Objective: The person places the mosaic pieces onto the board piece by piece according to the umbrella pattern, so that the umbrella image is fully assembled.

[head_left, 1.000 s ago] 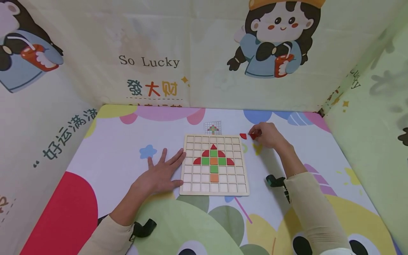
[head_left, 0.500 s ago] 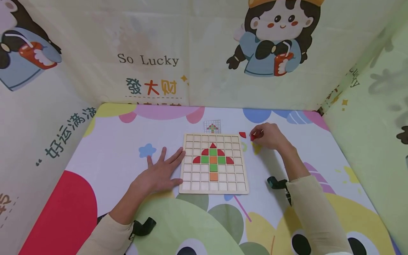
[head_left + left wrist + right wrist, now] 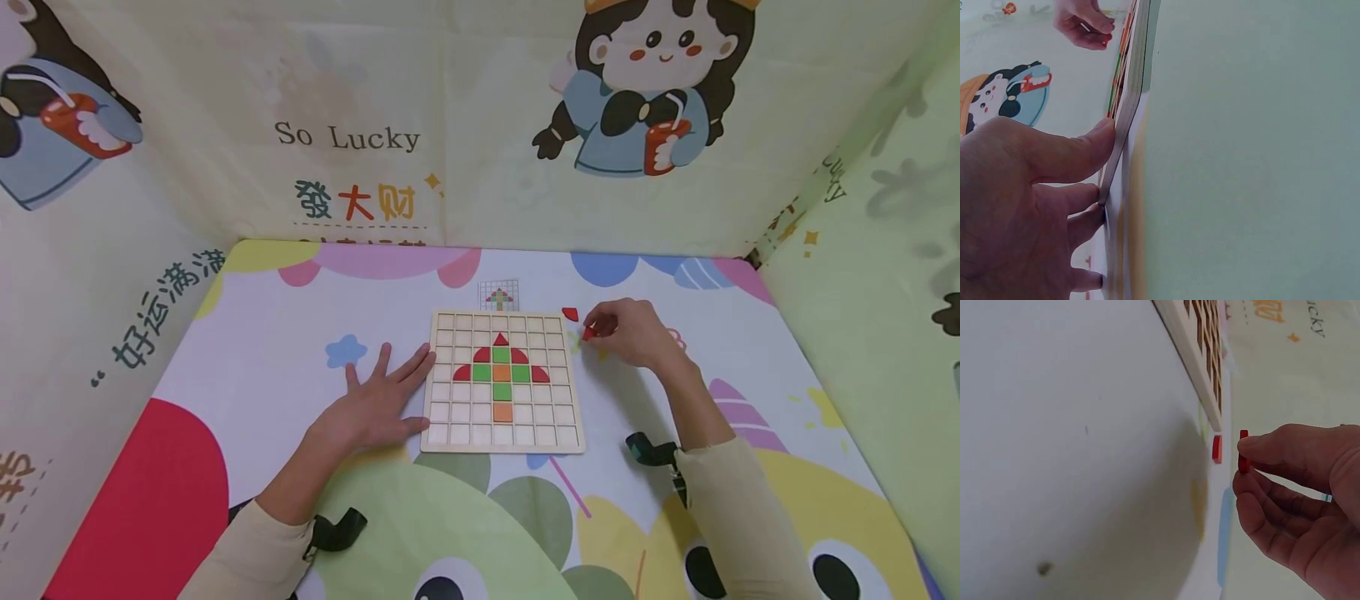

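A wooden grid board (image 3: 462,435) lies mid-table, with red, green and orange tiles set in its cells in a tree-like pattern. My left hand (image 3: 375,410) is spread flat beside it, thumb and fingertips against its left edge; the left wrist view shows the thumb (image 3: 1094,147) at the board's rim. Right of the board, my right hand (image 3: 628,332) pinches a small red tile (image 3: 1244,452) between thumb and fingers, held above the table. Another red tile (image 3: 571,314), with one curved side, lies on the table by the board's upper right corner.
Behind the board is a small pattern picture (image 3: 498,295) of a similar coloured design on a grid. The table is covered in a printed cloth (image 3: 277,350). Printed fabric walls (image 3: 495,208) stand at the back and both sides.
My right hand has lowered slightly toward me and the board's right edge, with the red tile still pinched. The left hand stays at the board's edge.
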Motion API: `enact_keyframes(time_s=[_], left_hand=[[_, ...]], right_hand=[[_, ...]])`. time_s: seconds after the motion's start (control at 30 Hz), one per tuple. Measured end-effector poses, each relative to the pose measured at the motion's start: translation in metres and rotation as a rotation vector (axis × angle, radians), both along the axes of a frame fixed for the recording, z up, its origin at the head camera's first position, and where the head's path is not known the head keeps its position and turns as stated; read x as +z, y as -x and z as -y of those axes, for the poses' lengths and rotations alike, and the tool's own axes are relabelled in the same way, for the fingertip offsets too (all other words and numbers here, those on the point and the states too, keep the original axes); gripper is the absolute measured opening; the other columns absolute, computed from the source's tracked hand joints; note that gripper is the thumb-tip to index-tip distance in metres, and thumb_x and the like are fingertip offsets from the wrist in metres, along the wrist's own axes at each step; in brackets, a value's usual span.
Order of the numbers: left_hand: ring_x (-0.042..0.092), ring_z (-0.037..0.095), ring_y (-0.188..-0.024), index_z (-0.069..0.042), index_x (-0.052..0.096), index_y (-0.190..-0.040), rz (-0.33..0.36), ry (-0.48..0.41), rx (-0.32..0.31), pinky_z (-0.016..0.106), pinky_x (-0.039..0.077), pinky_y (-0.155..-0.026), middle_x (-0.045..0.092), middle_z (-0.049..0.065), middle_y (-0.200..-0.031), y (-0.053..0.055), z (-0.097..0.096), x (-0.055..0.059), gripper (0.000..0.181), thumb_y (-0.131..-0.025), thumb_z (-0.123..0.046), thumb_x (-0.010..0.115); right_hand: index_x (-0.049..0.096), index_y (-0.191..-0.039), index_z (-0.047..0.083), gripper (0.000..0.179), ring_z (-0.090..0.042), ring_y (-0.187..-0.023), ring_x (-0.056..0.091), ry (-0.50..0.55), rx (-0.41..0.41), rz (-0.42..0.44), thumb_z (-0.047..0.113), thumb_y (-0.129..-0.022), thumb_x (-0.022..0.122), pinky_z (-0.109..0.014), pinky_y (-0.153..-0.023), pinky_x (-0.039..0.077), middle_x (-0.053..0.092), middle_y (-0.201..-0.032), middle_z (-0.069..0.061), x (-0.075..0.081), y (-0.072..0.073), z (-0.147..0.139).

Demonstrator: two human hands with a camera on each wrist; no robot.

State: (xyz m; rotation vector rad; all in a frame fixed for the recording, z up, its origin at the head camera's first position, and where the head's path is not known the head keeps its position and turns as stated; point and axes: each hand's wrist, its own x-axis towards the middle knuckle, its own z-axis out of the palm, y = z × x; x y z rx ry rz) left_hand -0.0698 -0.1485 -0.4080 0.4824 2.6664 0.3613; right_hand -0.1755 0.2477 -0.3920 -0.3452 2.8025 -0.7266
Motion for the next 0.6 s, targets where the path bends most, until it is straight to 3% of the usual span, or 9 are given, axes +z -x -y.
enact_keyframes(time_s=[0.3,0.6], left_hand=[[0.002,0.054,-0.158,-0.021,0.015,-0.169,0.005,0.002,0.003,0.091,0.008,-0.107,0.009,-0.003,-0.177,0.001,-0.001,0.000,0.093,-0.097,-0.045,0.068],[-0.001,0.054,-0.158,-0.022,0.014,-0.169,0.007,0.001,0.003,0.091,0.007,-0.107,0.007,-0.003,-0.177,0.002,0.000,-0.003,0.094,-0.096,-0.046,0.068]], right_hand=[[0.076,-0.108,0.005,0.023,-0.023,-0.083,0.065,0.048,0.026,-0.024,0.012,-0.087,0.082,-0.031,-0.070,0.055,0.073,-0.090,-0.006,0.006,-0.026,0.017],[0.077,-0.104,0.007,0.020,-0.019,-0.080,0.065,0.089,0.059,0.014,0.012,-0.085,0.084,-0.029,-0.069,0.054,0.072,-0.086,-0.003,0.009,-0.047,0.037]])
